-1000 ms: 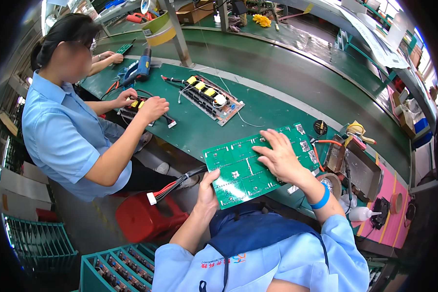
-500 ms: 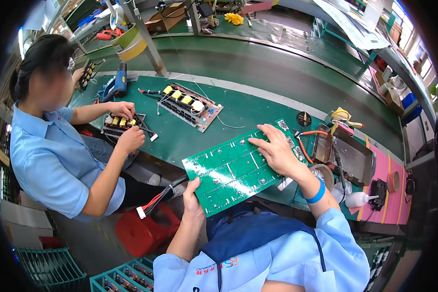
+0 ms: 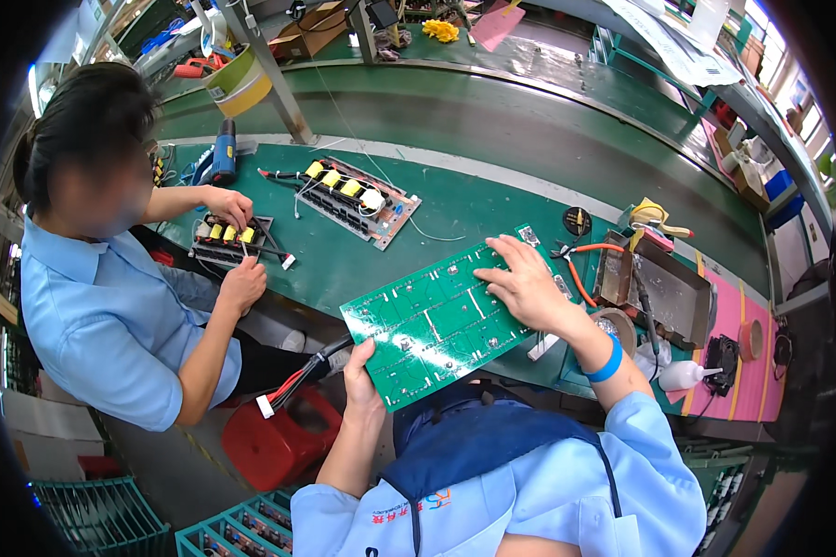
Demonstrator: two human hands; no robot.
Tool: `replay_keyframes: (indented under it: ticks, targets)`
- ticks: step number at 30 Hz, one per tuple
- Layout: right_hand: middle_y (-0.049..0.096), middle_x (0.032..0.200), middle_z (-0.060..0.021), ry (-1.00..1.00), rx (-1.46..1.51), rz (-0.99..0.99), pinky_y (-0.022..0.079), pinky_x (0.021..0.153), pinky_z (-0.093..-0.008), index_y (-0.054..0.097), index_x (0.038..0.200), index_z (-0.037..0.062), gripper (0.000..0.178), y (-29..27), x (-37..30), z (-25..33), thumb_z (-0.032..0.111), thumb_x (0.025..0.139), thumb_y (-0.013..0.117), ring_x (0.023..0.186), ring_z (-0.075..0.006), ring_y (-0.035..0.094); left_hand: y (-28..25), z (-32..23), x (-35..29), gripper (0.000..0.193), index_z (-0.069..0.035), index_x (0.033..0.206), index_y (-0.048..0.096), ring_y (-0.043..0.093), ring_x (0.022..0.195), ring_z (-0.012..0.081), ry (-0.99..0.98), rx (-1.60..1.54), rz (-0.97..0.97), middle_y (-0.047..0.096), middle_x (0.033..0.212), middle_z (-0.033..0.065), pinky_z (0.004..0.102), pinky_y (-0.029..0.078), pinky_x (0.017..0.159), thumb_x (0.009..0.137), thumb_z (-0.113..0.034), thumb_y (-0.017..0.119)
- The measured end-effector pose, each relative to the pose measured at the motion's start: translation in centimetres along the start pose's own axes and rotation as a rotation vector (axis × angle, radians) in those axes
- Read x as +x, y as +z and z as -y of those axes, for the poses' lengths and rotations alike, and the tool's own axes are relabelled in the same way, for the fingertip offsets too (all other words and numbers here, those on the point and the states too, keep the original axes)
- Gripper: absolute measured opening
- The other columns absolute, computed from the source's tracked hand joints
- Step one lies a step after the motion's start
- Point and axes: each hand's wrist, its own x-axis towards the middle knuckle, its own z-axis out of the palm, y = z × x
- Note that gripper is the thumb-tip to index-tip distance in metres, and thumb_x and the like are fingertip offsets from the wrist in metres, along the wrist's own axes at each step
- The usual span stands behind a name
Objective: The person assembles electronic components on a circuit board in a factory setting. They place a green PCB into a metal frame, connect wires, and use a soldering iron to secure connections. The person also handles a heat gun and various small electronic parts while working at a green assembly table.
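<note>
A large green circuit board [image 3: 437,320] with soldered spots on its upper face is tilted in front of me, between my hands. My left hand [image 3: 364,381] is closed on its lower left edge, thumb on top. Across its right part lies my right hand [image 3: 529,290], fingers spread over the face and far edge; its underside grip is hidden. A bundle of black and red wires [image 3: 297,376] with a white connector hangs out past the board's left edge. Beyond it, another board with yellow-wrapped parts [image 3: 358,200] lies on the green bench [image 3: 279,260].
At the left a co-worker [image 3: 102,278] handles a smaller board [image 3: 228,237]. Orange-handled cutters [image 3: 581,278], a metal tray [image 3: 655,292], a soldering iron [image 3: 643,302], a tape roll [image 3: 615,325] and a white bottle [image 3: 683,375] are at the right. A red stool [image 3: 269,446] stands below.
The board and both my hands have shifted slightly left. The co-worker's hands have moved a little over the smaller board. My hold looks the same.
</note>
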Motion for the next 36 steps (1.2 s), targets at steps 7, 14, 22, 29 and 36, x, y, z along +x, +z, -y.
replay_keyframes:
  ticks: [7, 14, 22, 29, 36]
  targets:
    - [0.035, 0.125, -0.0162, -0.042, 0.020, 0.021, 0.023, 0.095, -0.0490, 0.055, 0.104, 0.0109, 0.034, 1.2, 1.2, 3.2, 0.025, 0.074, 0.059, 0.118, -0.0342, 0.028, 0.4, 0.3, 0.3, 0.045, 0.004, 0.113, 0.042, 0.056, 0.090, 0.0254, -0.006, 0.000, -0.021, 0.054, 0.103, 0.0165, 0.0366, 0.045, 0.080, 0.076, -0.021, 0.050]
    - [0.037, 0.122, -0.0161, -0.160, 0.228, 0.061, 0.026, 0.094, -0.0464, 0.059, 0.096, 0.0109, 0.026, -0.4, 0.4, 2.8, 0.021, 0.072, 0.060, 0.115, -0.0346, 0.033, 0.3, 0.2, 0.2, 0.046, 0.004, 0.113, 0.042, 0.056, 0.090, 0.0254, 0.001, -0.003, -0.035, 0.053, 0.104, 0.0163, 0.0367, 0.045, 0.079, 0.076, -0.021, 0.050]
    - [0.058, 0.088, -0.0089, 0.165, 0.213, -0.409, 0.038, 0.076, -0.0374, 0.053, 0.068, 0.0038, 0.015, -1.9, -0.8, -0.8, 0.008, 0.063, 0.066, 0.085, -0.0264, 0.052, -0.3, 0.2, 0.3, 0.046, 0.003, 0.113, 0.042, 0.055, 0.090, 0.0259, 0.026, -0.001, -0.052, 0.053, 0.105, 0.0158, 0.0371, 0.045, 0.080, 0.075, -0.021, 0.051]
    - [0.045, 0.115, -0.0135, 0.038, 0.144, -0.101, 0.032, 0.089, -0.0398, 0.060, 0.096, 0.0116, 0.027, -0.2, 0.0, -0.7, 0.007, 0.070, 0.057, 0.108, -0.0297, 0.041, 0.6, 0.3, 0.6, 0.044, 0.002, 0.109, 0.046, 0.057, 0.086, 0.0258, 0.025, 0.033, -0.116, 0.056, 0.101, 0.0150, 0.0370, 0.047, 0.077, 0.074, -0.024, 0.051]
    - [0.046, 0.113, -0.0138, -0.088, 0.063, 0.065, 0.032, 0.091, -0.0410, 0.061, 0.091, 0.0109, 0.028, 0.3, 0.3, -1.2, 0.001, 0.067, 0.051, 0.111, -0.0302, 0.038, 0.6, 0.2, 0.1, 0.044, 0.002, 0.110, 0.045, 0.057, 0.087, 0.0257, 0.016, 0.038, -0.137, 0.055, 0.102, 0.0149, 0.0367, 0.047, 0.077, 0.074, -0.023, 0.051]
